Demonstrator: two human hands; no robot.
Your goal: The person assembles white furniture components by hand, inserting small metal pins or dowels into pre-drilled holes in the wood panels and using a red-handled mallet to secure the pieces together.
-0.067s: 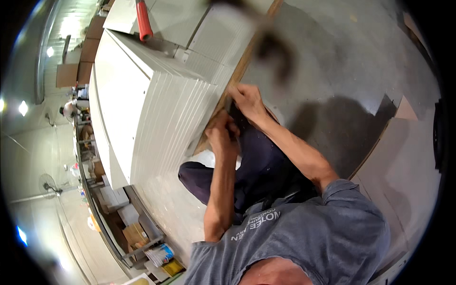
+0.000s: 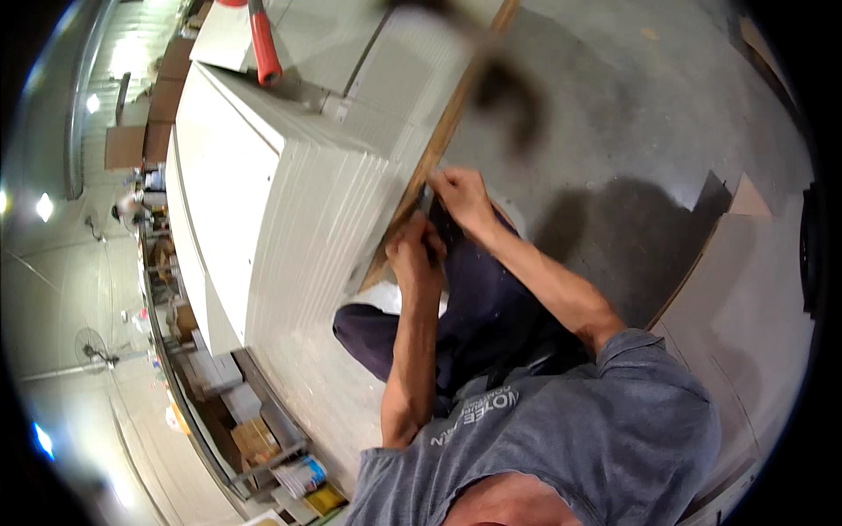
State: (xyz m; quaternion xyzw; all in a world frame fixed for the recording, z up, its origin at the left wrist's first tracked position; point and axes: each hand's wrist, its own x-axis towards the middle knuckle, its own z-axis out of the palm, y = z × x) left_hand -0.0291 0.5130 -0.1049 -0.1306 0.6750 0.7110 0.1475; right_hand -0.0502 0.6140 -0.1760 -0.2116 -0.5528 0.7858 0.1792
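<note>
Left hand [image 2: 414, 254] and right hand [image 2: 460, 197], frame centre, curled around small dark object [image 2: 431, 206], grip unclear, against long wooden strip [image 2: 438, 145] beside tall stack of white sheets [image 2: 324, 219]. Fingers could be pinched if stack shifted.

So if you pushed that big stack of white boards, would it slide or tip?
Probably neither. The stack of white boards is tall, wide and many layers deep, so it looks heavy. It sits flat on the wooden strip, so tipping seems unlikely. One board alone might flex.

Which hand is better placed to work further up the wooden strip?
Probably the right hand: it is already higher on the wooden strip, against the white panel stack. The left hand sits lower.
</note>
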